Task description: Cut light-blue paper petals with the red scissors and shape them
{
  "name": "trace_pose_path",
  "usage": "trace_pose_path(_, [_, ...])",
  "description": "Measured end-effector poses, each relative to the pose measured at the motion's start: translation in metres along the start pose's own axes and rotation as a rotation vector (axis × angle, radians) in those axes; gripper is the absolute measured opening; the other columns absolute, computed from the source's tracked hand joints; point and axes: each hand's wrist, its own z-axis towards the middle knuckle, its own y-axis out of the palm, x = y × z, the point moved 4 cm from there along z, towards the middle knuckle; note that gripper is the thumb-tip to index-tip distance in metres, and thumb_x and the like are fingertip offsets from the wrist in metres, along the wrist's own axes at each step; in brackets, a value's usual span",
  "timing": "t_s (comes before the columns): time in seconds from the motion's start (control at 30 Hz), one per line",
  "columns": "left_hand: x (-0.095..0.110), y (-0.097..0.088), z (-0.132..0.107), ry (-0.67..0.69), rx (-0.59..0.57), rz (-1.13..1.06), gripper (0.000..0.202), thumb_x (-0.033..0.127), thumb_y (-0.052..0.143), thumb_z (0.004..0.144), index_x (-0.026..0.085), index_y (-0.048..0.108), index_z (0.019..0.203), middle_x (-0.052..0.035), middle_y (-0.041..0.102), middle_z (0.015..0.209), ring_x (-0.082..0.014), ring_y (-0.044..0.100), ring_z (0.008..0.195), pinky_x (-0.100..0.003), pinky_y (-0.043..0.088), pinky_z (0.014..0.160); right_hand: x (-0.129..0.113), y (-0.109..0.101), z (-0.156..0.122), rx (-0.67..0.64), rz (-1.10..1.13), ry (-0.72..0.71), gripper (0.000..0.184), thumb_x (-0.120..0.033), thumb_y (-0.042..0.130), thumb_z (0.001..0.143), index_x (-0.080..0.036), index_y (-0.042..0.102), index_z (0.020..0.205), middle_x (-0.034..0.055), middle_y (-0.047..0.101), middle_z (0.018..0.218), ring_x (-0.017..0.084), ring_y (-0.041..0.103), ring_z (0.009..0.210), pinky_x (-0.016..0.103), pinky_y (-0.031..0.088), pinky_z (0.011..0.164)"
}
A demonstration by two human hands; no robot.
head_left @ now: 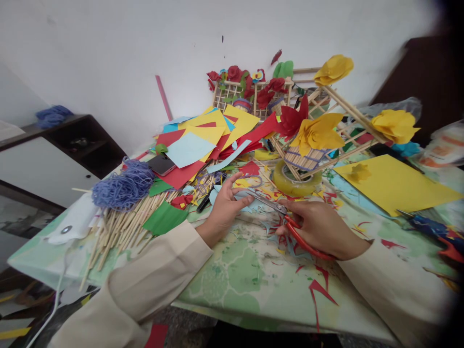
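My right hand (319,227) grips a pair of scissors (302,241) by their red-orange handles, the blades pointing left. Between the thumb and fingers of my left hand (226,208) is a light blue piece of paper (247,197), close to the blade tips. Part of this paper is hidden behind my fingers. Red and light blue paper scraps (281,234) lie on the cloth near the scissors. Just beyond my right hand sits a roll of clear yellowish tape (295,181), with a stick frame leaning over it.
Coloured paper sheets (192,151) pile up at the back. Blue-purple yarn (123,186) and wooden sticks (119,227) lie on the left, with a phone (162,164) behind. A stick lattice with yellow paper flowers (319,135) stands at right, near a yellow sheet (398,183) and blue tool (431,227).
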Motion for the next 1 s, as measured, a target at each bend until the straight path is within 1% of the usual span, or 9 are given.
trace_pose_path(0.1, [0.001,0.000,0.000,0.000,0.003,0.009,0.079,0.019,0.078,0.063,0.023,0.041,0.133,-0.0032,0.066,0.095,-0.0149,0.064,0.083,-0.030,0.050,0.077,0.000,0.000,0.000,-0.003,0.014,-0.005,0.053,-0.053,0.058,0.079,-0.024,0.062,0.123,0.0046,0.071,0.071,0.020,0.064,0.063,0.027,0.038,0.056])
trace_pose_path(0.2, [0.003,0.000,0.001,0.006,0.010,0.031,0.081,0.019,0.079,0.062,0.023,0.041,0.134,-0.0025,0.065,0.093,-0.0139,0.063,0.081,-0.028,0.050,0.073,0.000,0.000,0.000,-0.001,0.029,-0.020,0.053,-0.052,0.058,0.079,-0.025,0.060,0.125,0.0051,0.072,0.073,0.020,0.065,0.066,0.027,0.039,0.058])
trace_pose_path(0.33, [0.004,-0.001,0.001,0.002,0.009,0.052,0.081,0.017,0.077,0.064,0.024,0.040,0.135,-0.0014,0.062,0.092,-0.0116,0.061,0.077,-0.024,0.049,0.070,0.000,-0.001,0.000,0.010,0.043,-0.030,0.051,-0.051,0.059,0.079,-0.022,0.063,0.121,0.0062,0.072,0.072,0.020,0.065,0.064,0.027,0.040,0.058])
trace_pose_path(0.47, [0.006,-0.002,0.001,0.017,0.017,0.077,0.080,0.016,0.077,0.063,0.024,0.041,0.134,-0.0011,0.060,0.091,-0.0122,0.061,0.082,-0.024,0.049,0.071,-0.001,-0.002,0.000,-0.004,0.054,-0.039,0.048,-0.053,0.058,0.080,-0.023,0.066,0.116,0.0063,0.072,0.073,0.020,0.064,0.064,0.027,0.040,0.058])
trace_pose_path(0.6, [0.007,-0.004,0.002,0.025,-0.001,0.119,0.083,0.019,0.078,0.063,0.026,0.040,0.136,-0.0006,0.060,0.091,-0.0113,0.060,0.078,-0.024,0.048,0.072,-0.002,-0.006,-0.001,0.013,0.019,-0.045,0.046,-0.053,0.058,0.080,-0.023,0.067,0.114,0.0055,0.071,0.070,0.019,0.062,0.062,0.026,0.037,0.056])
trace_pose_path(0.67, [0.007,-0.006,0.003,0.026,-0.004,0.159,0.084,0.020,0.078,0.063,0.027,0.040,0.137,-0.0003,0.061,0.090,-0.0107,0.060,0.075,-0.024,0.047,0.071,-0.003,-0.008,-0.001,0.021,-0.001,-0.061,0.040,-0.050,0.058,0.080,-0.023,0.069,0.107,0.0039,0.068,0.065,0.017,0.059,0.058,0.026,0.034,0.054])
trace_pose_path(0.77, [0.009,-0.009,0.004,0.041,-0.011,0.244,0.084,0.022,0.079,0.062,0.026,0.041,0.137,-0.0014,0.062,0.089,-0.0122,0.060,0.077,-0.024,0.047,0.069,-0.003,-0.010,-0.001,0.017,-0.024,-0.076,0.032,-0.047,0.057,0.082,-0.023,0.070,0.099,0.0017,0.064,0.058,0.014,0.054,0.052,0.025,0.031,0.052])
trace_pose_path(0.9, [0.013,-0.011,0.005,0.033,-0.036,0.347,0.085,0.025,0.079,0.063,0.027,0.040,0.138,-0.0020,0.060,0.089,-0.0126,0.059,0.074,-0.023,0.047,0.064,-0.002,-0.011,0.000,0.022,-0.052,-0.080,0.035,-0.050,0.056,0.081,-0.022,0.070,0.097,0.0019,0.063,0.058,0.014,0.053,0.051,0.025,0.030,0.052])
trace_pose_path(1.0, [0.015,-0.012,0.007,0.056,-0.021,0.379,0.081,0.027,0.080,0.063,0.028,0.044,0.135,-0.0033,0.058,0.096,-0.0123,0.057,0.076,-0.023,0.047,0.065,-0.002,-0.011,0.000,0.025,-0.043,-0.074,0.036,-0.050,0.056,0.082,-0.022,0.070,0.100,0.0022,0.064,0.060,0.015,0.054,0.053,0.026,0.031,0.052])
